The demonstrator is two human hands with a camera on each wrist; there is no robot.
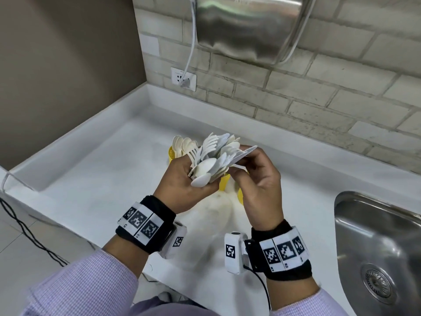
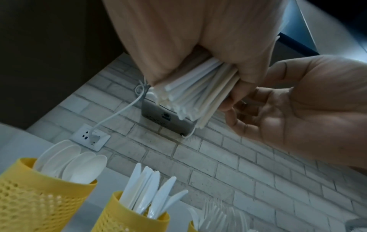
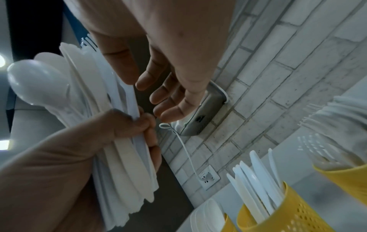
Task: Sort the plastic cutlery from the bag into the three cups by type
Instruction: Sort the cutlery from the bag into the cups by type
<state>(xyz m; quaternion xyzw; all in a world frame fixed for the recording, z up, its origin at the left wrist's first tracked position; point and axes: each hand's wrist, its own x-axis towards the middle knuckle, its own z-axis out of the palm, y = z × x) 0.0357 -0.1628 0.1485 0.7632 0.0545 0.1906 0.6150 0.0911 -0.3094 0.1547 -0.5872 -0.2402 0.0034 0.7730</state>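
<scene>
My left hand (image 1: 182, 185) grips a fanned bundle of white plastic cutlery (image 1: 216, 156) by the handles, with spoons, forks and knives mixed. My right hand (image 1: 255, 169) is at the fan's right edge, where thumb and forefinger pinch a knife (image 1: 247, 152). The wrist views show the bundle's handles (image 2: 194, 97) and its blades (image 3: 111, 125). Below stand three yellow perforated cups. One holds spoons (image 2: 39, 196), one knives (image 2: 129, 216), one forks (image 3: 341, 177). In the head view the hands hide most of the cups; the spoon cup (image 1: 172, 154) shows. A pale film, maybe the bag (image 1: 214, 215), lies under the hands.
The cups stand on a white counter (image 1: 102, 179) with a raised rim in a brick-wall corner. A steel sink (image 1: 376, 236) lies to the right. A hand dryer (image 1: 250, 26) hangs above, its cord running to a wall socket (image 1: 183, 79).
</scene>
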